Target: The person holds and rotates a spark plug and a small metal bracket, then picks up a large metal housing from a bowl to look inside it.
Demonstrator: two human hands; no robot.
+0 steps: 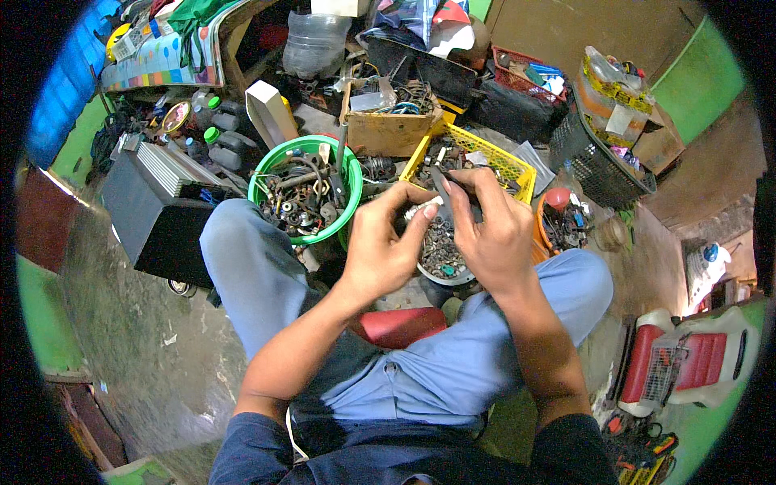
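the left grip (386, 242) is pinching a small white piece (423, 208), and the right grip (497, 230) is clamping on a dark, flat strip (440, 183) just beside it. both things are hanging over a white-rimmed bowl (453, 280), which is holding many small parts (440, 249). a green basin (353, 182) is standing to the left, a yellow crate (505, 162) is resting just beyond, and an orange tub (541, 229) is showing to the right.
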